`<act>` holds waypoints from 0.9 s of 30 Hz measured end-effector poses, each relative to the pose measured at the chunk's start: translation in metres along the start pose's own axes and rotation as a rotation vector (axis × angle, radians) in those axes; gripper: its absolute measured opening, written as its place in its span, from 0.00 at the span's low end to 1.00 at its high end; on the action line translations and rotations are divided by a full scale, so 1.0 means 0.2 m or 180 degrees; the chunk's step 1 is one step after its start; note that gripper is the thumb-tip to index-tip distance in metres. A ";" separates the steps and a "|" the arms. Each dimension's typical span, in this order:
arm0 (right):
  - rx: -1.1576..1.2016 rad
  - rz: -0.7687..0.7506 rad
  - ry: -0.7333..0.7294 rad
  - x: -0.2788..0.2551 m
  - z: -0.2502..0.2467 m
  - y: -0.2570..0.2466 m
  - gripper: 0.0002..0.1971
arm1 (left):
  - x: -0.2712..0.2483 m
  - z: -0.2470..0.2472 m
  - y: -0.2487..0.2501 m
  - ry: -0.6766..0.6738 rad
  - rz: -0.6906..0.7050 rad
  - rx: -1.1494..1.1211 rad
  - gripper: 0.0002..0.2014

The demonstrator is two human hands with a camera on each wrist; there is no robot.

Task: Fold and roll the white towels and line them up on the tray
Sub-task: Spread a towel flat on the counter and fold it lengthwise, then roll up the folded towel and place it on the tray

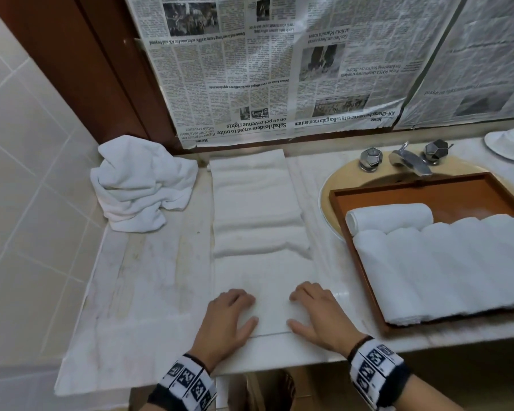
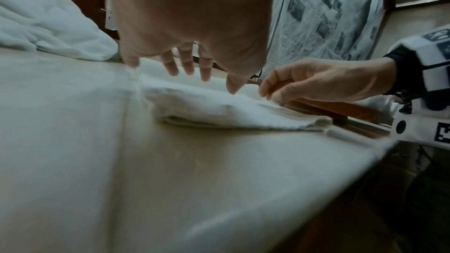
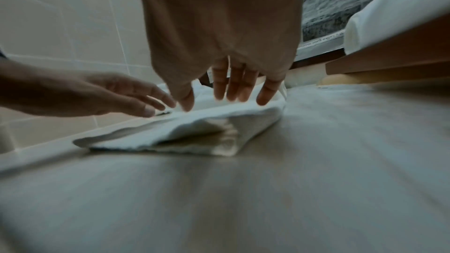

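A long white towel [image 1: 258, 209], folded into a narrow strip, lies on the counter from the back wall to the front edge. Both hands are at its near end, left hand [image 1: 235, 310] on the left half, right hand [image 1: 307, 307] on the right half. The fingers of both are spread and almost straight, at or just above the cloth; neither grips it. In the right wrist view the near end of the towel [image 3: 207, 122] gapes slightly under the fingers [image 3: 233, 91]. The brown wooden tray [image 1: 413, 185] on the right holds several rolled towels [image 1: 442, 262].
A crumpled heap of white towels [image 1: 140, 185] sits at the back left corner against the tiled wall. The tray rests over the sink [image 1: 336, 188], with the faucet [image 1: 410, 161] behind it. A white cup and saucer [image 1: 511, 142] stand at far right. Newspaper [image 1: 279, 69] covers the wall behind.
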State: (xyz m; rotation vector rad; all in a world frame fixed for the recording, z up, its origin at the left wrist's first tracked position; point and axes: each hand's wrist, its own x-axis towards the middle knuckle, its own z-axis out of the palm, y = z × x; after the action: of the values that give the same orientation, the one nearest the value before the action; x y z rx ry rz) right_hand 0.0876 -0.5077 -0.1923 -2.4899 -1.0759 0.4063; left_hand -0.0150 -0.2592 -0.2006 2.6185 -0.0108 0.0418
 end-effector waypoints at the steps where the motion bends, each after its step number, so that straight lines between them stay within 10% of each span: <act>1: -0.0154 -0.0066 -0.0100 -0.04 0.01 0.00 0.27 | -0.03 -0.01 0.00 -0.0131 0.0082 -0.0057 0.19; 8: -0.1024 -0.0257 0.0452 -0.07 0.12 -0.04 0.11 | -0.07 0.03 0.03 -0.0347 0.0161 0.0449 0.23; 18: 0.0030 0.0868 -0.0459 0.01 -0.07 -0.15 0.13 | -0.05 0.01 0.24 -0.0713 -0.0570 0.1226 0.20; 23: -0.0877 0.0256 -0.0884 -0.08 -0.06 -0.18 0.30 | -0.09 -0.03 0.16 -0.0679 -0.0467 0.0896 0.16; 27: -0.0911 0.0193 -0.0447 -0.11 0.00 -0.17 0.16 | -0.11 -0.06 0.10 -0.0655 -0.0322 0.0387 0.14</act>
State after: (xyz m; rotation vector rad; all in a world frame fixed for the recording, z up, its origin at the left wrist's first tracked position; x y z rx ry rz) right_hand 0.0518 -0.5025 -0.1740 -2.7859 -1.1880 0.4808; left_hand -0.0382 -0.2699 -0.1802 2.7290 0.0537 -0.2705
